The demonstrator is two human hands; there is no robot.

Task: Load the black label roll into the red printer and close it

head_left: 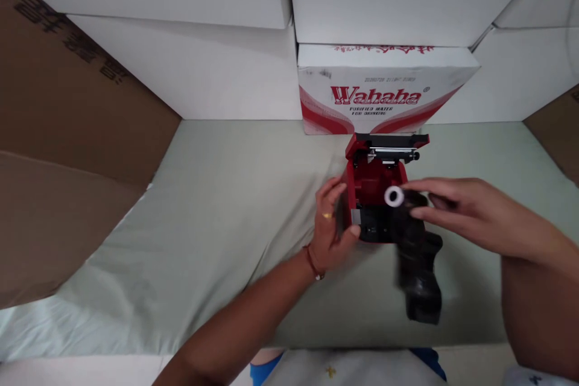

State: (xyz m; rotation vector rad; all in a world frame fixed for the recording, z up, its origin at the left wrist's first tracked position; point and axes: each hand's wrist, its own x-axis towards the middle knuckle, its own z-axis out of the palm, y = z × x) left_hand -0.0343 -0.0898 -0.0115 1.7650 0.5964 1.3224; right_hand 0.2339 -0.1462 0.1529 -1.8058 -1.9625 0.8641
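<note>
A small red and black printer (371, 184) stands on the cloth with its hinged lid (388, 142) raised and its hollow red bay exposed. My left hand (332, 226) grips the printer's left side, fingers along the wall and thumb at the front corner. Over the printer's right side, my right hand (452, 208) pinches a dark roll (411, 199) with a white ring-shaped core facing left. From this roll a glossy dark strip (420, 283) hangs down in loose folds past the printer's front. The strip is blurred, and part of the roll is hidden by my fingers.
A pale green cloth (217, 193) covers the surface. Behind the printer stands a white and red Wahaha water carton (384, 96), with large white boxes (181, 66) along the back. A brown cardboard box (67, 132) borders the left; another brown box (556, 132) shows at right.
</note>
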